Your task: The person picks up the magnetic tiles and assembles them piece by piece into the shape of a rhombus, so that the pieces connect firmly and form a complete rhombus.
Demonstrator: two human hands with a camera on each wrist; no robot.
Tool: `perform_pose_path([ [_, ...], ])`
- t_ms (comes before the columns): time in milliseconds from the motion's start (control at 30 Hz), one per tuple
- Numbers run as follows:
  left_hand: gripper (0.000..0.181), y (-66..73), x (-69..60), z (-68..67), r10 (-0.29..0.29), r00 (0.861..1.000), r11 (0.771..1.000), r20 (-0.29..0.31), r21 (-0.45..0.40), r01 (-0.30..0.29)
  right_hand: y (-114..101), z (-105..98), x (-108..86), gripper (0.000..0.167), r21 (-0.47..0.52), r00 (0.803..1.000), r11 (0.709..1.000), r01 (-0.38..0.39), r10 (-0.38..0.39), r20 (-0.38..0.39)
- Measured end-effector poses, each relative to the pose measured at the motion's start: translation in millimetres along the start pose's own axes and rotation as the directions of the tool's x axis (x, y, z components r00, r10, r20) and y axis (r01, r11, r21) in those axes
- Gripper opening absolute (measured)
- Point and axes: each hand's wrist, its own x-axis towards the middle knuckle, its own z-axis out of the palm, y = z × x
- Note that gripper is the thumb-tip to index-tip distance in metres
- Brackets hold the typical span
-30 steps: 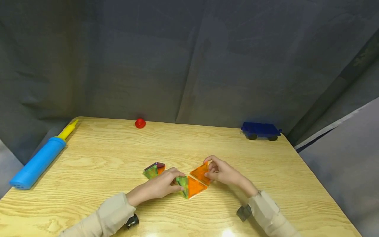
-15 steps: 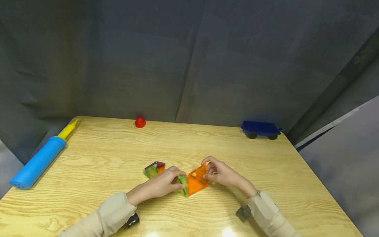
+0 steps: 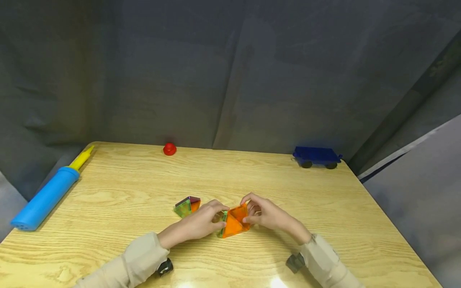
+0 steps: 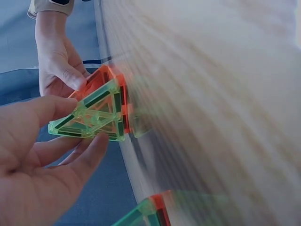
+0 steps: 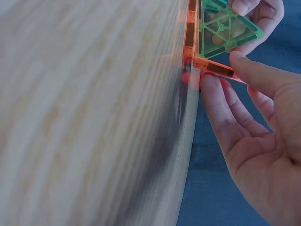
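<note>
On the wooden table, a small group of translucent triangular magnetic tiles sits between both hands, with sides tilted up from an orange tile. My left hand pinches a green triangular tile between thumb and fingers on the group's left. Opposite it, my right hand pinches an upright orange tile by its edge. The tiles touch along their edges. Just behind my left hand stands another small piece with green, orange and purple sides, partly covered by that hand in the head view.
A blue hand pump with a yellow nozzle lies along the table's left edge. Near the back edge are a red dome-shaped object and a dark blue toy wagon with black wheels. A dark curtain hangs behind the table.
The orange and green tiles, flatter before, now tilt up and lean toward each other. My right hand has moved left and slightly nearer, bringing its orange tile closer to the left hand.
</note>
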Motion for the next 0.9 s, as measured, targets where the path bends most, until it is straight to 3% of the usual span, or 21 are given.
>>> perform_pose_path([
  [500, 0.041, -0.9, 3.8, 5.3, 0.022, 1.0, 0.999, -0.013, -0.047, -0.023, -2.3, 5.6, 2.5, 0.031, -0.018, 0.998, 0.999, 0.05, -0.049, 0.029],
  [900, 0.041, 1.2, 6.8, 8.0, 0.046, 0.999, 0.996, -0.016, -0.081, -0.047, -8.6, 8.3, 4.5, 0.033, -0.093, 0.993, 0.989, 0.112, -0.108, 0.042],
])
